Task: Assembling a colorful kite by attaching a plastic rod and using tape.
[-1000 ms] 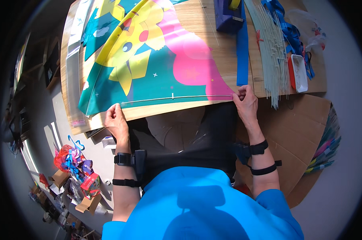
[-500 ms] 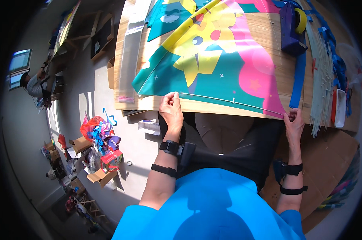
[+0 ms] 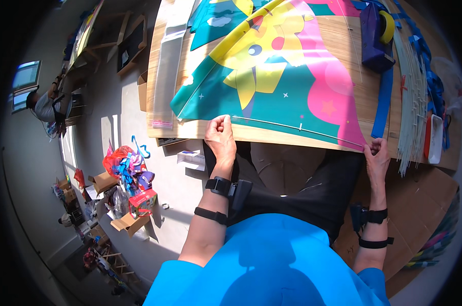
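A printed kite (image 3: 282, 97), teal and pink with a yellow cartoon figure, lies spread on the wooden table. Along its near edge runs a thin pale rod (image 3: 277, 123) with a small cross-piece standing off it. My left hand (image 3: 221, 137) is closed in a pinch at the rod's left end, on the kite's near edge. At the kite's right corner, my right hand (image 3: 377, 157) pinches the tip, where the rod's other end lies. Fingers cover what exactly sits in each pinch.
At the right stand a purple tape dispenser (image 3: 375, 46), a blue strap (image 3: 382, 104), a bundle of thin pale rods (image 3: 407, 97) and a red-and-white tray (image 3: 434, 138). Clear plastic sleeves (image 3: 168, 71) lie left. Boxes and a colourful heap (image 3: 131, 168) cover floor; another person (image 3: 46, 106) works far left.
Both hands keep their pinches at nearly the same spots on the kite's near edge. The whole view has shifted very slightly.
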The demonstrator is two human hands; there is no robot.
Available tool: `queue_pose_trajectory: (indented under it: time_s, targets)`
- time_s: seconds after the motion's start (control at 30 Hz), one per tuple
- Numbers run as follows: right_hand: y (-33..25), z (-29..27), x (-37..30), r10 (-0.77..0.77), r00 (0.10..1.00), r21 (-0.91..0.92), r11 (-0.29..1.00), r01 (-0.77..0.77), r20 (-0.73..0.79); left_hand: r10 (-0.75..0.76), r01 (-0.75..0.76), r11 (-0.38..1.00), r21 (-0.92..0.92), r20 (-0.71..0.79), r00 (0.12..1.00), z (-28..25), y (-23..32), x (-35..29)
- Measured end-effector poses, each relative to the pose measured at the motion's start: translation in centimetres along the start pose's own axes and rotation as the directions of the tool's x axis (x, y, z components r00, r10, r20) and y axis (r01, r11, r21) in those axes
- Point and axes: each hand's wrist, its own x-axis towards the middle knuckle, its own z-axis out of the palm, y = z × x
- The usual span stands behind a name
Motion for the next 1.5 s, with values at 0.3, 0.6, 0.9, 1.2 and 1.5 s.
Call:
queue_pose_trajectory:
  time_s: [0.3, 0.6, 0.9, 1.2, 1.5]
  targets:
    - [0.0, 0.0, 0.0, 0.001, 1.000, 0.005, 1.000, -0.001, 0.001, -0.020, 0.020, 1.000, -0.003, 0.005, 1.000, 0.3, -0.7, 0.6]
    - [-0.1, -0.1, 0.1, -0.007, 1.000, -0.001, 1.000, 0.007, 0.002, -0.013, 0.012, 0.999, -0.046, -0.015, 1.000, 0.3, -0.4, 0.3]
    - [-0.1, -0.1, 0.1, 0.002, 1.000, 0.014, 1.000, -0.002, 0.006, 0.035, -0.036, 0.999, -0.006, -0.009, 0.999, 0.6, -1.1, 0.7]
    - [0.0, -0.1, 0.3, -0.002, 1.000, 0.020, 1.000, 0.002, 0.015, 0.028, -0.028, 0.999, -0.017, -0.012, 1.000, 0.1, 0.1, 0.0]
    - [0.1, -0.1, 0.4, 0.006, 1.000, 0.018, 1.000, -0.006, 0.013, 0.034, -0.033, 0.999, -0.033, 0.031, 0.999, -0.4, 0.2, -0.1]
